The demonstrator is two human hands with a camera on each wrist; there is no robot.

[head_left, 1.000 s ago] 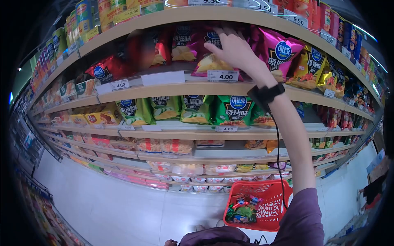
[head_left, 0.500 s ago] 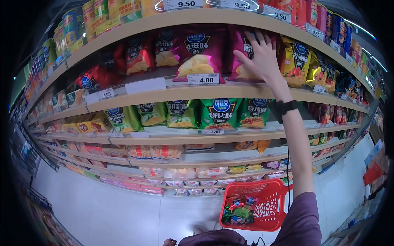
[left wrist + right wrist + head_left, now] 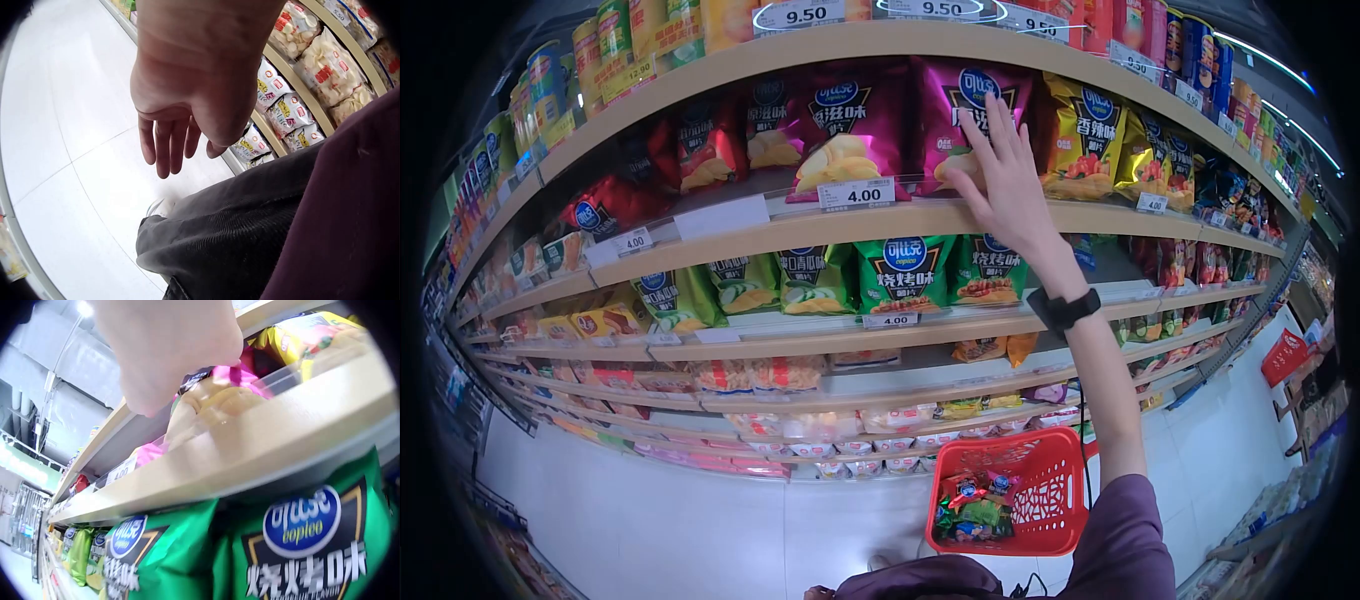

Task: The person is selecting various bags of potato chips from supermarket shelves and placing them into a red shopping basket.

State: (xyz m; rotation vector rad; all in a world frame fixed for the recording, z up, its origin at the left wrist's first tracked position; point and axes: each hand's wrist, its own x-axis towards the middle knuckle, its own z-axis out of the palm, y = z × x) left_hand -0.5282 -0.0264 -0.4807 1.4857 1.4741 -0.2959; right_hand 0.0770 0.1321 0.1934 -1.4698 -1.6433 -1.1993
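Note:
In the head view my right hand (image 3: 1010, 195) is raised before a magenta bag of potato chips (image 3: 940, 105) on the upper shelf. Its fingers are spread and overlap the bag's front; nothing is held. Another magenta chip bag (image 3: 850, 150) stands to the left, and a yellow chip bag (image 3: 1090, 135) to the right. From the right wrist view, the hand (image 3: 175, 350) shows above the shelf edge, its fingers mostly hidden. Over the floor hangs my left hand (image 3: 181, 106), fingers loosely extended and holding nothing, beside dark trousers (image 3: 219, 219).
A red shopping basket (image 3: 1055, 540) with several snack bags sits below on the floor. Green chip bags (image 3: 905, 275) line the shelf beneath. The wooden shelf edge (image 3: 780, 235) carries a price tag (image 3: 857, 193) reading 4.00. Canisters (image 3: 615, 40) stand overhead.
My right hand moved from the left magenta bag to the right one, then drew lower and outward. The right magenta bag, tilted earlier, now stands straighter. The head view shifted right.

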